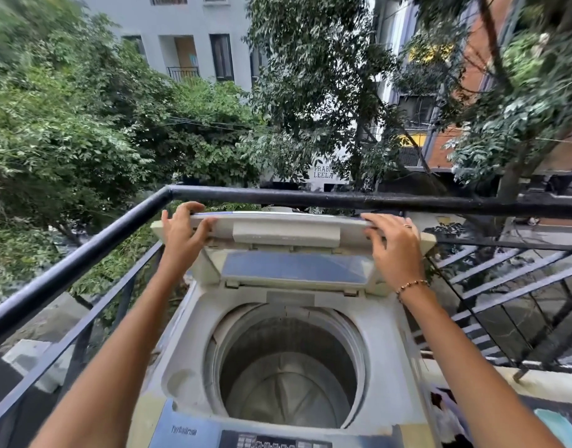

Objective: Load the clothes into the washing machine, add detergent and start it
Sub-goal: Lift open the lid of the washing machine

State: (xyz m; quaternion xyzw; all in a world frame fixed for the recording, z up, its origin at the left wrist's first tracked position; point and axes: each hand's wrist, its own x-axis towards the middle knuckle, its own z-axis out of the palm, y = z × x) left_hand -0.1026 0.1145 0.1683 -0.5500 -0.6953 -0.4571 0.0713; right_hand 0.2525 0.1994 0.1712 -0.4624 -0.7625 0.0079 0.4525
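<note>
Head view: left hand [181,232] and right hand [395,250] curl fingers [194,206] over the lid's [286,235] top edge, holding it upright so the empty drum [288,383] of the washing machine [184,350], beside the railing [343,199], is free for loading.

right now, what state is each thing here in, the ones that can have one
lid, raised and folded, held at its top edge by both hands
drum, uncovered, no clothes showing inside
left hand, grips the lid's top left edge
right hand, grips the lid's top right edge
control panel, cannot tell whether it is on
</note>
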